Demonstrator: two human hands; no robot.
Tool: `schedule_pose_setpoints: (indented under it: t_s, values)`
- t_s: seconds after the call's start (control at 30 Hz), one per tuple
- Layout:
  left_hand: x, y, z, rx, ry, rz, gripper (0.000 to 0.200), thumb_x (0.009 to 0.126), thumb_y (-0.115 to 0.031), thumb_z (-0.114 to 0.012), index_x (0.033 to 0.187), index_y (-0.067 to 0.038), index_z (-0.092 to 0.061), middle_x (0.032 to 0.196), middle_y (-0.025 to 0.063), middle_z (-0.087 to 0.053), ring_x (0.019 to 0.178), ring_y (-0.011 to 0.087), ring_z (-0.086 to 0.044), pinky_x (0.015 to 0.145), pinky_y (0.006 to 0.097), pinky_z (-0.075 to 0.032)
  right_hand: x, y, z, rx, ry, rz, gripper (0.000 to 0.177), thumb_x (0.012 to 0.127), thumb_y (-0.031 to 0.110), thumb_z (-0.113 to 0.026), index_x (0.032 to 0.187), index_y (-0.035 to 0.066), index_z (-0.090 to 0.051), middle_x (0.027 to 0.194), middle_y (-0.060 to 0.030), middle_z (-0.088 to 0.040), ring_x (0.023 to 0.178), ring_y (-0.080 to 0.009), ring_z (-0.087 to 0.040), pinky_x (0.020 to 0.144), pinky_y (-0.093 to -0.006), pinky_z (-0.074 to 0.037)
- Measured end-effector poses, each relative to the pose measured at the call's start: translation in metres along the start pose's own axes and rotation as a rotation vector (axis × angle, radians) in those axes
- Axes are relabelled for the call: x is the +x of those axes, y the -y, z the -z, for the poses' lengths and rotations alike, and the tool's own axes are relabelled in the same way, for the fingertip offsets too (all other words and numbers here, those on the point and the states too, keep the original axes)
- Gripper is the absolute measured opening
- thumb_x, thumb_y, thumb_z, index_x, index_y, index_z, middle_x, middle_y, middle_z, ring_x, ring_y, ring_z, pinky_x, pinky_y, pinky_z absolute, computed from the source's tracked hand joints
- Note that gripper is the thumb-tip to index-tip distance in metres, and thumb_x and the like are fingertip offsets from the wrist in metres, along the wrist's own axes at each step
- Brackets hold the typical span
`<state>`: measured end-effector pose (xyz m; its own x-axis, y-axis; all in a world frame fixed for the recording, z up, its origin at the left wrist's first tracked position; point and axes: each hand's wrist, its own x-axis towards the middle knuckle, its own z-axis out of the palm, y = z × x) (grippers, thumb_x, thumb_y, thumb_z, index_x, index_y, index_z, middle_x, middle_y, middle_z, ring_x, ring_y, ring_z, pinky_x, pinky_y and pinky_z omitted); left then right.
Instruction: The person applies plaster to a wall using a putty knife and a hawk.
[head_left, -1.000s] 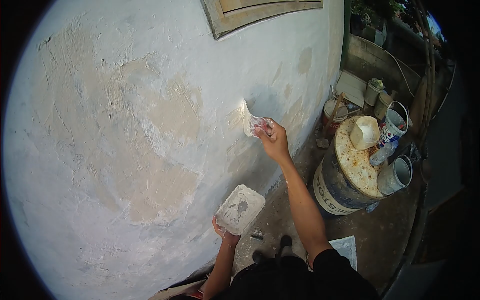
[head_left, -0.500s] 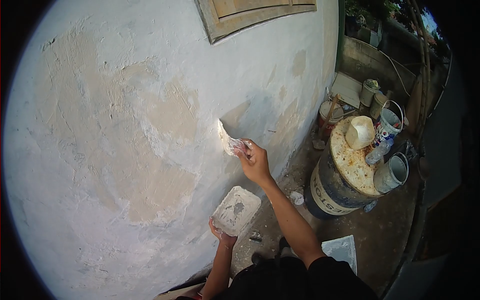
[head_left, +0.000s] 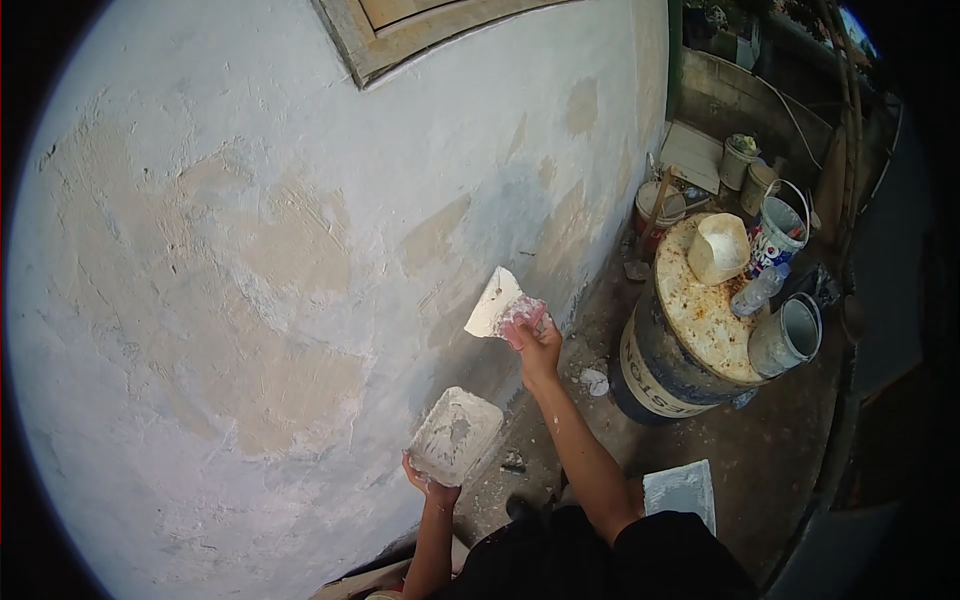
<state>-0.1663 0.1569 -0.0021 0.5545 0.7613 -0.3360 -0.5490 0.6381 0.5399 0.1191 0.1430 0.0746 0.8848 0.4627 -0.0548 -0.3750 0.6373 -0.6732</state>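
My right hand (head_left: 541,350) grips a putty knife (head_left: 496,303) by its pink, putty-smeared handle. White putty coats the broad blade, which is turned face-on to me in front of the wall (head_left: 400,200). Low beside the wall, my left hand (head_left: 433,482) is wrapped around the lower edge of a shallow rectangular tray (head_left: 457,436). Whitish putty residue lines the tray, with a darker bare spot in the middle. Beige patches and rough trowel marks cover much of the white wall on the left.
A window frame (head_left: 362,60) is set in the wall above. On the right stands a drum (head_left: 640,370) topped by a cut plastic jug (head_left: 718,250), a plastic bottle (head_left: 760,290) and buckets (head_left: 785,340). A white-smeared container (head_left: 680,492) sits by my legs.
My right hand has drawn the putty knife down and right, away from the wall patch, turning its blade face toward me. The tray has shifted slightly down and left; the view has moved too.
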Motion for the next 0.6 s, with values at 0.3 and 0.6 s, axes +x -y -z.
schedule_pose_setpoints:
  t_s: [0.3, 0.6]
  values:
    - [-0.011, 0.007, -0.004, 0.178, -0.157, -0.052, 0.077, 0.085, -0.069, -0.033, 0.141, -0.017, -0.044, 0.14, 0.0102, -0.049, 0.123, 0.0397, -0.05, 0.094, 0.0639, -0.042, 0.124, -0.055, 0.027, -0.377, -0.41, 0.015, 0.029, 0.086, -0.001, -0.063, 0.113, -0.004, -0.056, 0.108, -0.017, -0.066, 0.094, -0.0246, -0.067, 0.079, -0.0331, -0.053]
    - [-0.018, 0.009, -0.023, 0.068, -0.168, -0.069, 0.07, 0.088, -0.063, -0.036, 0.133, -0.012, -0.052, 0.132, 0.0089, -0.056, 0.12, 0.0336, -0.054, 0.102, 0.0503, -0.041, 0.115, -0.052, -0.026, -0.85, -0.141, 0.177, 0.014, 0.08, 0.007, -0.067, 0.092, 0.001, -0.065, 0.082, -0.0132, -0.071, 0.079, -0.029, -0.07, 0.072, -0.0357, -0.052]
